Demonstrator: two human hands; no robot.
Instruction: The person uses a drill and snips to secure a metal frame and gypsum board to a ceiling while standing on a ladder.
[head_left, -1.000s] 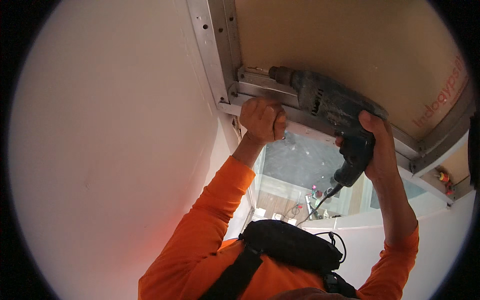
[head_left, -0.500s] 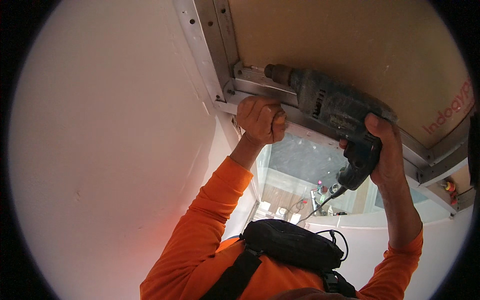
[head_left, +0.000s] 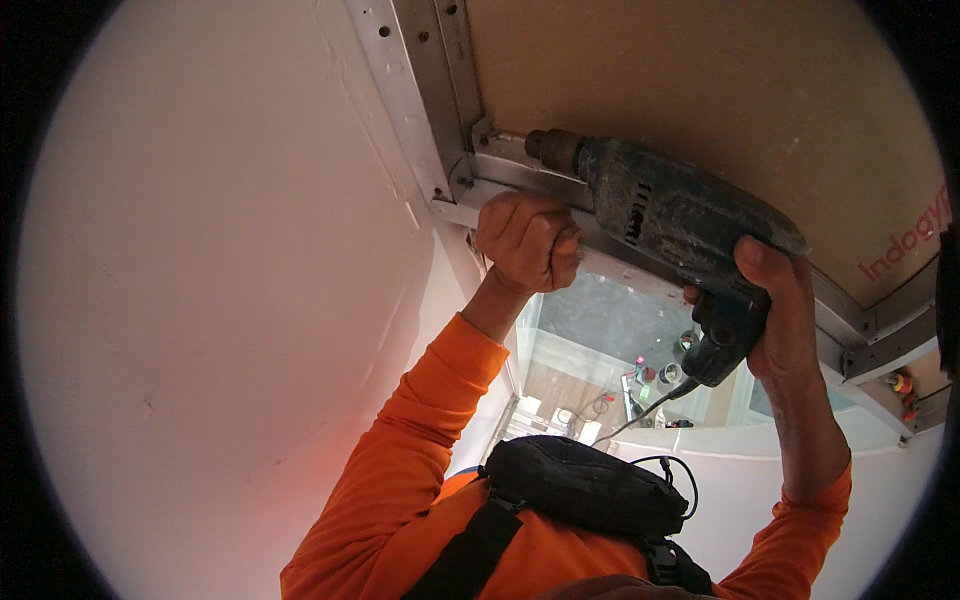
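My right hand (head_left: 780, 300) is wrapped round the handle of a dusty dark corded power drill (head_left: 680, 200), held sideways with its chuck pointing left. The chuck is close to the metal framing (head_left: 545, 180) in the inner corner; I cannot tell whether a bit is fitted or touches anything. My left hand (head_left: 528, 242) is closed in a fist just below the chuck, against the lower metal profile. Its curled fingers hide whatever lies inside them. From the drill's handle a black cord (head_left: 640, 415) runs downward.
A pale wall (head_left: 220, 250) rises on the left, and a brown board (head_left: 680, 80) lies behind the framing. Through the opening, several small items rest on a floor (head_left: 560, 395) far below. A black pouch (head_left: 580, 485) is strapped across my chest.
The drill and both my hands have shifted very slightly right in the picture, along with a small shift of the whole view. Both hands keep the same hold.
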